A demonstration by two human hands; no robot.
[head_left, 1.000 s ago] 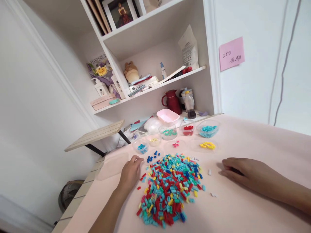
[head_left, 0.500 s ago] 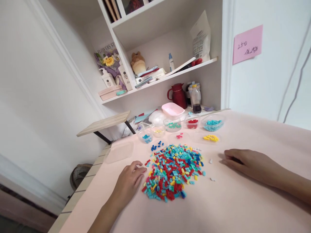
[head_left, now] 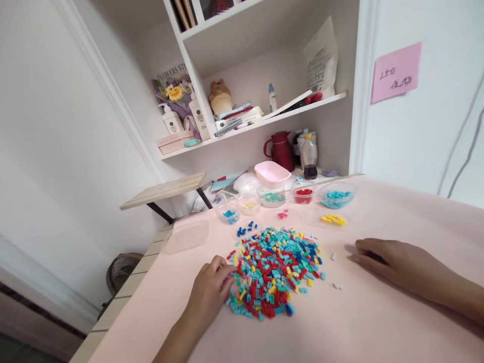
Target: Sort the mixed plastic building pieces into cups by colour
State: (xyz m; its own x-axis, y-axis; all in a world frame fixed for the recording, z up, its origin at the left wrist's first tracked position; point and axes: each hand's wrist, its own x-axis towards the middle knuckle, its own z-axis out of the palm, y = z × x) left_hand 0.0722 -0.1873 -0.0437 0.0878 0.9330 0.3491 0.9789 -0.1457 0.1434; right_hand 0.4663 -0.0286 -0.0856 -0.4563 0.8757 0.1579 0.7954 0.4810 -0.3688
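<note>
A wide pile of small building bricks (head_left: 274, 272) in red, light blue, dark blue, yellow and green lies on the pink tabletop (head_left: 321, 327). At its left edge is my left hand (head_left: 212, 285), with thumb and fingertips drawn together against the bricks. Whatever sits between those fingertips is hidden or too small to name. Away to the right of the pile, my right hand (head_left: 381, 254) rests on the table, fingers loosely stretched with a gap beside the thumb, and nothing shows in it. A few pale bricks (head_left: 333, 256) lie between the pile and that hand.
Behind the pile, clear containers hold sorted bricks: turquoise (head_left: 336, 197), red (head_left: 303, 195), green (head_left: 273, 197), blue (head_left: 229, 216) and yellow (head_left: 333, 220). A clear lid-like tray (head_left: 188, 237) lies left. Further back stand a pink basin (head_left: 272, 172), a red jug (head_left: 282, 151) and a bottle (head_left: 310, 156).
My left hand has moved in against the pile's left edge, and its fingertips have come together. My right hand keeps its place. The whole view has shifted slightly.
</note>
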